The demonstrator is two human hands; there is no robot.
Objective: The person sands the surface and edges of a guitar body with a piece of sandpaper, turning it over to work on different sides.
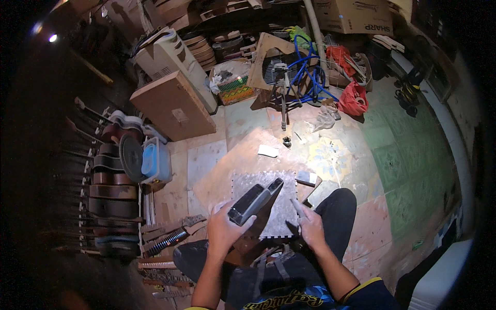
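Observation:
I sit on the floor with a grey foam puzzle mat in front of my knees. My left hand grips a dark, wedge-shaped wooden piece, probably a guitar neck heel, which lies slanted on the mat. My right hand holds a thin, pale stick-like tool with its tip pointing up and left toward the piece. What kind of tool it is, I cannot tell.
A brown board lies under the mat. A row of small guitar bodies lines the left side, with fretted necks beside my left knee. A tripod, blue hose, red bag and cardboard boxes stand farther back.

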